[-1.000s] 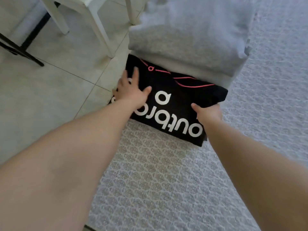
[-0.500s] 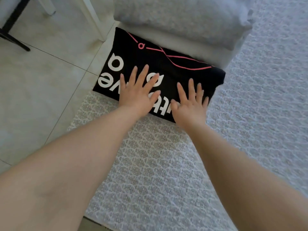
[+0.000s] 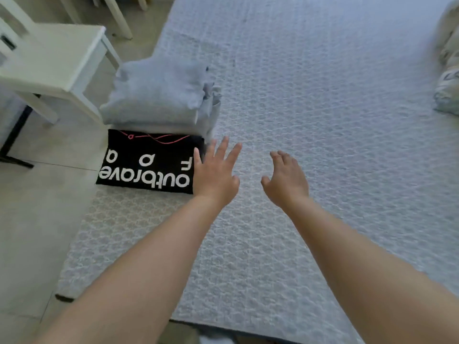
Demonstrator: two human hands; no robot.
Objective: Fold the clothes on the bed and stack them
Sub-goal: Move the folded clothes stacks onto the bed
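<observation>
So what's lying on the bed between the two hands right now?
Nothing: in the head view only bare patterned bedcover shows between the left hand and right hand. The black shirt lies beyond the left hand.

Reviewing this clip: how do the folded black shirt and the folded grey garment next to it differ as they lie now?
The black shirt carries white lettering and a thin red line; the grey garment is plain. The black shirt lies flat and thin with crisp edges; the grey garment is a thicker, puffier bundle with loose layers showing at its right side. The black shirt lies nearer the person, the grey garment beyond it. Both lie folded at the bed's left edge, and neither hand holds them.
</observation>
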